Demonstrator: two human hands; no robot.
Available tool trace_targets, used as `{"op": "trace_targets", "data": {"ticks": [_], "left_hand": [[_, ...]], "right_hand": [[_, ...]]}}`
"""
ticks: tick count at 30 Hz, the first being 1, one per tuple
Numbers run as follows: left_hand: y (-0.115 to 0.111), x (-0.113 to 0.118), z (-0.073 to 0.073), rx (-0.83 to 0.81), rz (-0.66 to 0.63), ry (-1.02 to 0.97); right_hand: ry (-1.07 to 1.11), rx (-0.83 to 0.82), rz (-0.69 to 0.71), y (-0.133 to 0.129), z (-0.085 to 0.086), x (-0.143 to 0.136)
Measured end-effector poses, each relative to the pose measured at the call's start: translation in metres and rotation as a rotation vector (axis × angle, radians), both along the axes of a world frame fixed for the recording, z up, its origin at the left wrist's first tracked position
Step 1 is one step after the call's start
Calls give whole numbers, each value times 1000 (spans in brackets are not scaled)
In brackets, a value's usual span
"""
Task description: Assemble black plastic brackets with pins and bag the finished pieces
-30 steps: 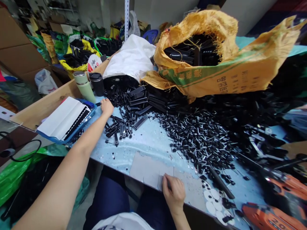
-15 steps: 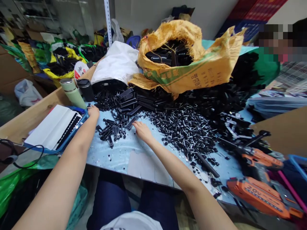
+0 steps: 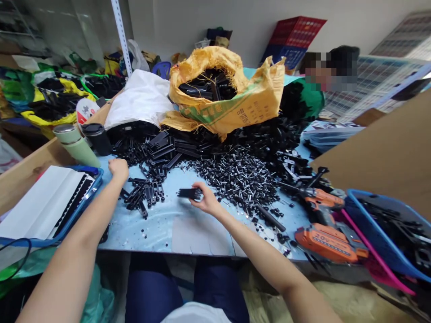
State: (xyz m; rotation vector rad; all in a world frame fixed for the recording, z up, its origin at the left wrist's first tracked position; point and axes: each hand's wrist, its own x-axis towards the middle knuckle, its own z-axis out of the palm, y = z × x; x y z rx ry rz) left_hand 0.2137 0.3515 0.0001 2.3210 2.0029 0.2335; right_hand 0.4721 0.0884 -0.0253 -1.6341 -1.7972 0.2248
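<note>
Half a second ago the right hand (image 3: 206, 199) was reaching in at the scattered black bars (image 3: 146, 190), left of the screw heap (image 3: 239, 175). It has since drawn back toward the person and now pinches a blurred black part (image 3: 188, 193) between thumb and fingers, just left of the heap. The left hand (image 3: 118, 169) has stayed curled, farther left of the heap and near the green flask (image 3: 82, 152); whether anything is inside it I cannot tell. The view has swung right, bringing more of the blue basket (image 3: 373, 233), right of the heap, into sight.

The surface (image 3: 158, 229) is light blue and speckled with bits, with a grey board (image 3: 202, 235) lying in front of the heap. Right of the heap is an orange drill (image 3: 325, 233); far left of it, a dark cup (image 3: 97, 139) and a blue tray bearing white paper (image 3: 38, 202). Behind it sits an open yellow sack (image 3: 249, 112) of black parts, with a white sack (image 3: 138, 98) behind and left. Well behind it, to the right, are a red crate (image 3: 298, 31) stacked on a blue crate (image 3: 286, 56) and a co-worker (image 3: 343, 67).
</note>
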Motion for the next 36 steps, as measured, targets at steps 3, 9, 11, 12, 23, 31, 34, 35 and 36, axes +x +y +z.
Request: {"op": "trace_targets", "data": {"ticks": [3, 9, 11, 12, 23, 31, 34, 35, 36], "left_hand": [[-43, 10, 15, 290, -73, 28], [-194, 40, 22, 441, -629, -92], [-232, 57, 3, 339, -868, -153], [-246, 66, -10, 259, -976, -200], [-272, 94, -67, -94, -621, -796], [-311, 96, -39, -265, -603, -911], [-314, 87, -30, -183, -602, -944], [-314, 84, -27, -174, -618, -959], [-314, 81, -24, -175, -640, -973]], "right_hand": [[188, -46, -58, -71, -15, 23], [-54, -243, -63, -152, -24, 48], [-146, -235, -62, -152, -25, 39], [-182, -226, -53, -148, -26, 33], [73, -121, -155, -130, -31, 12], [1208, -287, -190, -113, -19, -19], [1163, -292, -90, -116, -12, -23], [1124, -276, -83, -117, -10, -22], [1092, -257, -89, -117, -8, -22]]}}
